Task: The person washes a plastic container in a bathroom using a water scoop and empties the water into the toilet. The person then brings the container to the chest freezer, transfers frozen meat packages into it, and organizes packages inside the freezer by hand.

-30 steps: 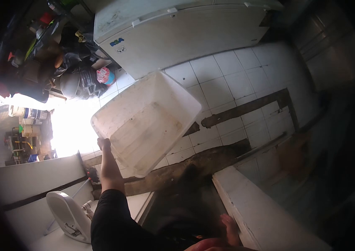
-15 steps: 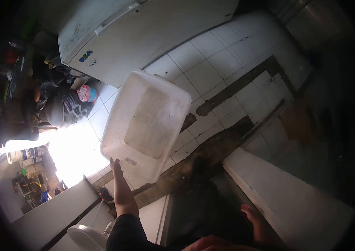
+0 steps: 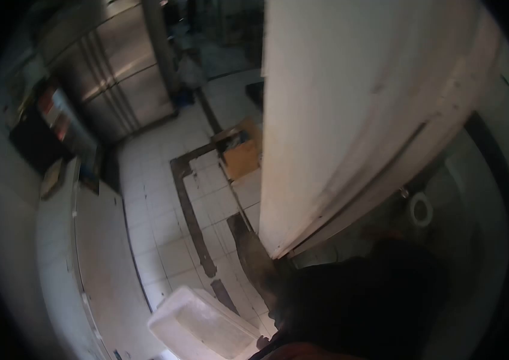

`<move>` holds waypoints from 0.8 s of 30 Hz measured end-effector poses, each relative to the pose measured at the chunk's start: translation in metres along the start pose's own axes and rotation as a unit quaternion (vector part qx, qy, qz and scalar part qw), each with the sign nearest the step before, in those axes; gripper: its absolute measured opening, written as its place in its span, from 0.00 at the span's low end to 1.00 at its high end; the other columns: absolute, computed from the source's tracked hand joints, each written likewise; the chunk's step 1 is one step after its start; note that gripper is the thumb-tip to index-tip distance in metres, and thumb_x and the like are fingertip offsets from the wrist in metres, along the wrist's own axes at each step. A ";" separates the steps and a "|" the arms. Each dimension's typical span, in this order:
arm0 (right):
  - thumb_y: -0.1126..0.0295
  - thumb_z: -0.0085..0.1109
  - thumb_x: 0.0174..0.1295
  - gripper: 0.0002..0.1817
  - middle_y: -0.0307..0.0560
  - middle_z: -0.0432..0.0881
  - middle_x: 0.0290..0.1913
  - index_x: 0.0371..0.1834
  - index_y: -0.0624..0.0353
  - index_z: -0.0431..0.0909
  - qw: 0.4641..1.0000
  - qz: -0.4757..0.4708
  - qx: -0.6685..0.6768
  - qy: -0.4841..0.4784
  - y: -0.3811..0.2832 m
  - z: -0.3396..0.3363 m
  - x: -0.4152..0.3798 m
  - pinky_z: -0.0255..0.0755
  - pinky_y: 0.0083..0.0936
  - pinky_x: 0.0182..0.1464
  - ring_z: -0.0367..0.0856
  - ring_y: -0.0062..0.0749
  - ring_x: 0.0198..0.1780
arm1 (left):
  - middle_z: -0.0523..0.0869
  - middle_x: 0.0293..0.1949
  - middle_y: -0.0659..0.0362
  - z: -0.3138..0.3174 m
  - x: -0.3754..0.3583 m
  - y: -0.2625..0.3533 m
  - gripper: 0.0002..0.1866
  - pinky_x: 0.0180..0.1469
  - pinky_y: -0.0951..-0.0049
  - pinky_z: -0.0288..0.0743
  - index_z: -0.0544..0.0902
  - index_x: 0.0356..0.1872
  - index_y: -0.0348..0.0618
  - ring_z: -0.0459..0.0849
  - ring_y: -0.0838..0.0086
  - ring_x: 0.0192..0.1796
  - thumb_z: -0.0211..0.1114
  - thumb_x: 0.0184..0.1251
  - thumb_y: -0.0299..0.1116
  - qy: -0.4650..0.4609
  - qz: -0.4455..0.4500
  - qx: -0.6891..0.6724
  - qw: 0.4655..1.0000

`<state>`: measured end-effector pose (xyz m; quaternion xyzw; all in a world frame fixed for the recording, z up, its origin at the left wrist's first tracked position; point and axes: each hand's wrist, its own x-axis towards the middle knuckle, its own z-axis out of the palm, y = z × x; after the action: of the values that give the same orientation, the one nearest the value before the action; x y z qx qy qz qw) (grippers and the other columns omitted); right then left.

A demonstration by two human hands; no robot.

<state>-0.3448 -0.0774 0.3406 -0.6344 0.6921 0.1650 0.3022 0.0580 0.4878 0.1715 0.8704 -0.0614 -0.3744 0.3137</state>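
A round-cornered, off-white plastic tub slants at bottom centre. The left hand is clamped on its rim; the right hand's grip I can't tell.

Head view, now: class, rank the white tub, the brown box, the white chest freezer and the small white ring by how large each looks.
Largest to smallest:
1. White chest freezer, cut off by the frame
2. White tub, also cut off
3. Brown box
4. Small white ring

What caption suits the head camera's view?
Pale tub held in the left hand, tiled floor and cardboard box beyond.
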 end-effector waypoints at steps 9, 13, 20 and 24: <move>0.53 0.55 0.63 0.29 0.59 0.75 0.61 0.60 0.65 0.72 0.853 0.168 0.296 0.396 0.200 -0.127 0.011 0.65 0.42 0.64 0.71 0.50 0.64 | 0.69 0.66 0.46 -0.036 0.026 0.350 0.43 0.66 0.60 0.62 0.59 0.71 0.36 0.69 0.57 0.65 0.67 0.52 0.27 -0.108 0.420 -0.034 0.900; 0.53 0.54 0.64 0.26 0.57 0.77 0.58 0.57 0.63 0.76 0.934 0.095 0.093 0.331 0.265 -0.123 0.079 0.68 0.44 0.60 0.75 0.55 0.59 | 0.26 0.76 0.50 -0.028 -0.163 0.582 0.51 0.76 0.60 0.33 0.27 0.74 0.42 0.29 0.61 0.78 0.59 0.70 0.44 -0.309 0.633 -0.008 0.710; 0.67 0.56 0.63 0.19 0.57 0.82 0.51 0.55 0.66 0.77 0.849 -0.199 0.257 0.418 0.253 -0.102 0.113 0.70 0.40 0.59 0.79 0.51 0.54 | 0.35 0.77 0.52 -0.041 -0.222 0.597 0.48 0.76 0.63 0.39 0.34 0.75 0.44 0.39 0.62 0.78 0.58 0.70 0.51 -0.166 0.628 -0.064 0.758; 0.62 0.64 0.57 0.24 0.60 0.79 0.56 0.54 0.63 0.77 0.906 -0.047 0.144 0.396 0.273 -0.090 0.066 0.68 0.43 0.62 0.75 0.52 0.60 | 0.55 0.73 0.42 -0.039 -0.229 0.594 0.43 0.74 0.64 0.48 0.54 0.72 0.31 0.55 0.56 0.75 0.63 0.66 0.47 -0.091 0.663 -0.016 0.743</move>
<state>-0.6315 -0.1455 0.3261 -0.6289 0.7404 -0.2156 0.0991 -0.0026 0.1131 0.6837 0.5668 -0.6455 -0.1507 0.4893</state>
